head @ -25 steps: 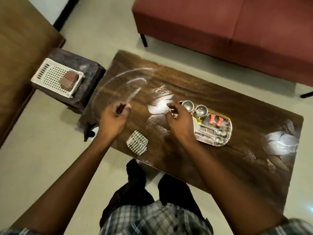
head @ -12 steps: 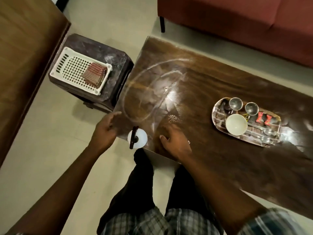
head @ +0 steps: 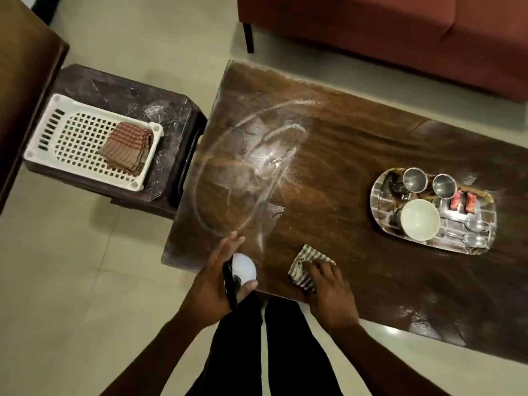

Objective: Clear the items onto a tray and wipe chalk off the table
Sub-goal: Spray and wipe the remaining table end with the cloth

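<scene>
Red sofa (head: 400, 38), pale floor (head: 85, 281), possibly marble stool (head: 128, 90).

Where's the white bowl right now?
In the head view, the bowl sits on the tray at the table's right end, just below the two steel cups and left of the spoons.
</scene>
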Demonstrator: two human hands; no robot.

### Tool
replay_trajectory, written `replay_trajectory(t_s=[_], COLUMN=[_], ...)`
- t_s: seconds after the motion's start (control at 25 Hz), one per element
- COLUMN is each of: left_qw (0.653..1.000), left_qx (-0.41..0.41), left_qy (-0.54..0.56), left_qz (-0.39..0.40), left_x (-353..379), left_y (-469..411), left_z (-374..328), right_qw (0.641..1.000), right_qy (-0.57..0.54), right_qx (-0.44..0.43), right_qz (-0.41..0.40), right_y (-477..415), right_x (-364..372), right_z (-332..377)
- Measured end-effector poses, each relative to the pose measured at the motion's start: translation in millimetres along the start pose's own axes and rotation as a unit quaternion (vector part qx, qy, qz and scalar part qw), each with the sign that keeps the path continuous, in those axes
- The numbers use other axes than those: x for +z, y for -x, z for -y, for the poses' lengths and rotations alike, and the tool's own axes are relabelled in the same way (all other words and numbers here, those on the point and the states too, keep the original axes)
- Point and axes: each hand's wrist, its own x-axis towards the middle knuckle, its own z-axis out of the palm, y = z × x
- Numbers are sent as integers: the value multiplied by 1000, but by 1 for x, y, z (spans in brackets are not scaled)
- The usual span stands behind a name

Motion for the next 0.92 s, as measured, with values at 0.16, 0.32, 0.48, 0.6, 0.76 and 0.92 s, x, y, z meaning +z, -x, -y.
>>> replay_trajectory(t_s=[0.16,0.32,0.48,0.6,0.76,0.92], left_qw=[997,993,980,974,982,988], left_qx=[-2,-52,-39,-57,-65,-65], left_qy=[51,97,195,220,172,138], left_qz=[-51,-52,-29,-12,38,25], left_x=[12,-7,-29,-39,-35,-22], left_y=[-10,-47,-102,-147,-207,-259], left_z=[0,-26,-53,-75,-94,-89], right_qw=[999,983,884,853,909,971], right_qy=[-14,-144,-373,-394,-236,-54], right_qx=[-9,37,147,151,91,45], right_qz=[-37,-111,-242,-306,-330,-230], right_y=[-4,-22,-90,-161,-247,-290], right_x=[15,-9,-74,-126,-166,-147], right_z=[2,4,15,2,-30,-44])
